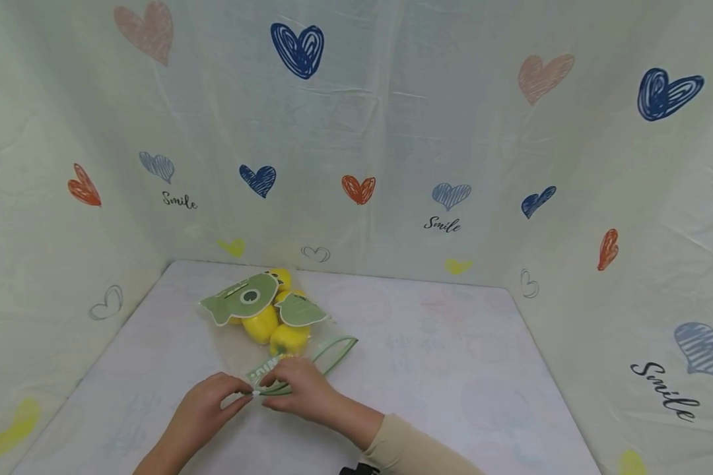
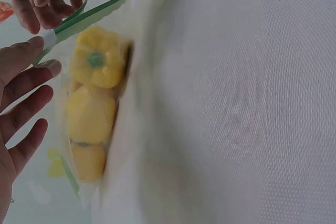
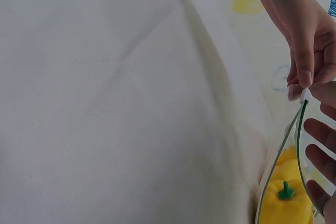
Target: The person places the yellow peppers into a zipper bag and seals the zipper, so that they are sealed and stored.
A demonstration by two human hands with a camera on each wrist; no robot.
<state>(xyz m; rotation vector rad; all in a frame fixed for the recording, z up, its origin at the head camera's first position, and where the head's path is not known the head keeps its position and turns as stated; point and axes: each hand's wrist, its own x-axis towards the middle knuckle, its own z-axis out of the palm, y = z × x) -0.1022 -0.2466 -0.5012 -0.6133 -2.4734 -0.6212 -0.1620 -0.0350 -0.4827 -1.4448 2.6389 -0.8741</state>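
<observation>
A clear zip bag (image 1: 232, 349) with green prints and a green-edged mouth lies on the table, its mouth toward me. Inside are several yellow bell peppers (image 1: 290, 340), one showing a green stem in the right wrist view. At the left end of the mouth, my left hand (image 1: 204, 402) pinches the corner by the white slider (image 3: 304, 95) between thumb and forefinger, its other fingers spread. Close beside it, my right hand (image 1: 303, 390) has thumb and forefinger around the green zip edge (image 2: 100, 8). Right of my right hand, the mouth gapes in a loop.
The white table (image 1: 451, 382) stretches to the right of the bag. A pale curtain (image 1: 386, 132) printed with hearts and "Smile" surrounds the back and both sides. A dark object (image 1: 359, 469) shows at the bottom edge below my right sleeve.
</observation>
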